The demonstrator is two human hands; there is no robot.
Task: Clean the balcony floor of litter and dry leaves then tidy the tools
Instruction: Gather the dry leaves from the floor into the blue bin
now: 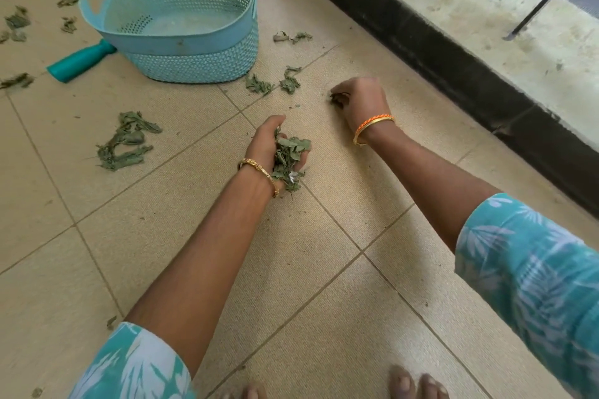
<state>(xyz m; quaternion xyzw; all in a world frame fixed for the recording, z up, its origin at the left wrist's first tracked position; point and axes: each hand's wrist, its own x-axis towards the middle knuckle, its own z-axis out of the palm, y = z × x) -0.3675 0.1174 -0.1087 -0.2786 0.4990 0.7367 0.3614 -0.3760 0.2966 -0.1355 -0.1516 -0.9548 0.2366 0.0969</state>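
Note:
My left hand (264, 146) is cupped over the tiled floor and holds a bunch of dry green leaves (288, 157). To its right, my right hand (363, 100) reaches down to the floor and pinches a small dark leaf (338, 97) with curled fingers. A light blue perforated plastic basket (181, 42) stands at the back left, with no leaves visible inside. More dry leaves lie loose: a pile (126, 141) to the left and two clumps (272, 84) just in front of the basket.
A teal handle (79, 61) sticks out from behind the basket's left side. More leaf scraps (17, 21) are scattered at the far left. A black skirting strip (453, 65) and a pale ledge (486, 10) run along the right. My toes (418, 382) show at the bottom edge.

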